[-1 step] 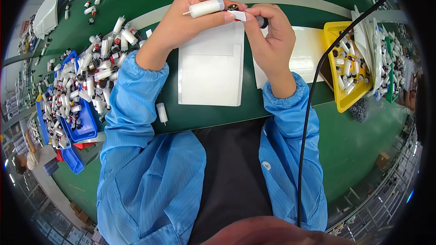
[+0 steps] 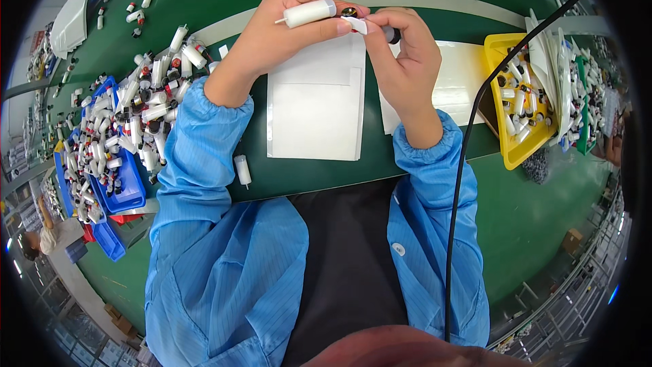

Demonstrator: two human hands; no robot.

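Note:
My left hand (image 2: 275, 37) is closed round a white plastic bottle (image 2: 307, 13) that lies sideways, its thin nozzle pointing left. Beyond the bottle's clear end, a small dark round part (image 2: 349, 12) shows at the fingertips. My right hand (image 2: 411, 61) pinches a small white strip (image 2: 357, 25), which the left thumb also meets. A black cap-like piece (image 2: 392, 33) shows by the right fingers; what it joins is hidden. Below both hands lie white sheets (image 2: 314, 122) on the green table (image 2: 305, 175).
At left, many white bottles (image 2: 155, 110) are heaped beside and over a blue tray (image 2: 132, 197). One loose bottle (image 2: 242, 170) lies near the front edge. A yellow tray (image 2: 513, 158) with bottles stands at right, a black cable (image 2: 468, 136) passing in front. More sheets (image 2: 456, 68) lie nearby.

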